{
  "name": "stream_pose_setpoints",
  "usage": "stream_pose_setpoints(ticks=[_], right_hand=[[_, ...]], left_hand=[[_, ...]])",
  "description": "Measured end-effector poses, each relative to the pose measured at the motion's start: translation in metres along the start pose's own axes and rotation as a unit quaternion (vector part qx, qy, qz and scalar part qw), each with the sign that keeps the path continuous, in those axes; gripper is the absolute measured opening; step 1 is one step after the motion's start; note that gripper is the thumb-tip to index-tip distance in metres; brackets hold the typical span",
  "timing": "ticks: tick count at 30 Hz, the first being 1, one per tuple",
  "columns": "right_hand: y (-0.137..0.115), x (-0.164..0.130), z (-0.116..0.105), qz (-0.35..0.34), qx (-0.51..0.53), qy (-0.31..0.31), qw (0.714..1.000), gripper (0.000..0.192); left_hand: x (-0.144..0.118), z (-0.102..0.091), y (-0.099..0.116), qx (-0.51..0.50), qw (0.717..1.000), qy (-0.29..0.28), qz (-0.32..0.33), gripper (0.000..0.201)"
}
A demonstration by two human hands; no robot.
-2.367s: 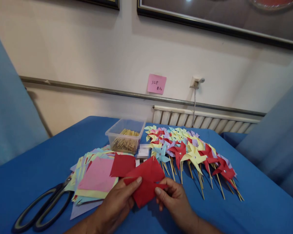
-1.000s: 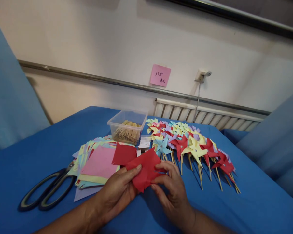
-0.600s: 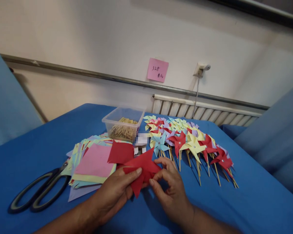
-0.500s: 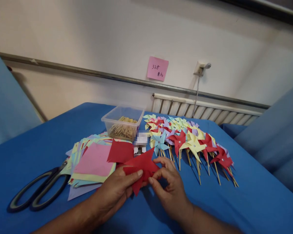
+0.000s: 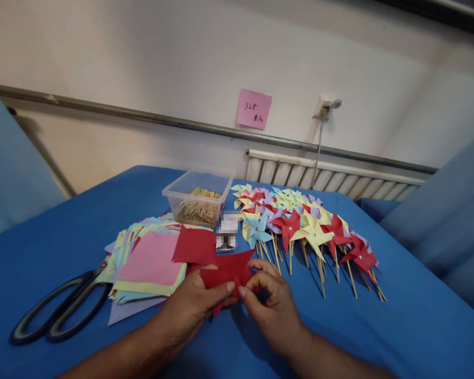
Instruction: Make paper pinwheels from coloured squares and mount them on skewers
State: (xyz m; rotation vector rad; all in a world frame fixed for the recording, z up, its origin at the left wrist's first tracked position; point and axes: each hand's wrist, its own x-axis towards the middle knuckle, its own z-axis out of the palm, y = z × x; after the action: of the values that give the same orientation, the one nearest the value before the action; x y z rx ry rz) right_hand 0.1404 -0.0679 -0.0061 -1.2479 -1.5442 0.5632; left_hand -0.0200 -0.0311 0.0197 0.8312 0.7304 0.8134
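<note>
Red paper (image 5: 233,265) between the fingers (image 5: 253,303)

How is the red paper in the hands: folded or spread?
Partly folded: the red paper shows bent flaps, held by the left hand and right hand.

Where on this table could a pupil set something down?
Bare blue cloth shows right of the pinwheels, and at far left, beyond the scissors and left of the paper stack. The middle is crowded: paper stack, plastic box and pinwheels lie around the red paper in the left hand and right hand.
</note>
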Motion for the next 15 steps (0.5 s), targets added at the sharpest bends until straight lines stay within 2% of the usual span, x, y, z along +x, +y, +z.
stream_pose_setpoints(ticks=[3,9,12,15], right_hand=[[0.000,-0.001,0.001,0.003,0.007,0.003,1.000,0.013],[0.000,-0.003,0.002,0.029,0.028,-0.021,0.999,0.011],[0.001,-0.003,0.000,0.032,0.090,0.010,0.995,0.005],[0.002,0.000,-0.004,0.055,0.180,0.029,0.982,0.024]], left_hand=[[0.000,0.004,0.002,0.035,0.999,0.018,0.003,0.020],[-0.001,0.008,0.004,0.044,0.999,0.007,0.009,0.029],[-0.001,0.004,0.002,0.059,0.998,0.013,0.000,0.025],[0.000,-0.003,0.001,0.079,0.997,0.020,-0.008,0.022]])
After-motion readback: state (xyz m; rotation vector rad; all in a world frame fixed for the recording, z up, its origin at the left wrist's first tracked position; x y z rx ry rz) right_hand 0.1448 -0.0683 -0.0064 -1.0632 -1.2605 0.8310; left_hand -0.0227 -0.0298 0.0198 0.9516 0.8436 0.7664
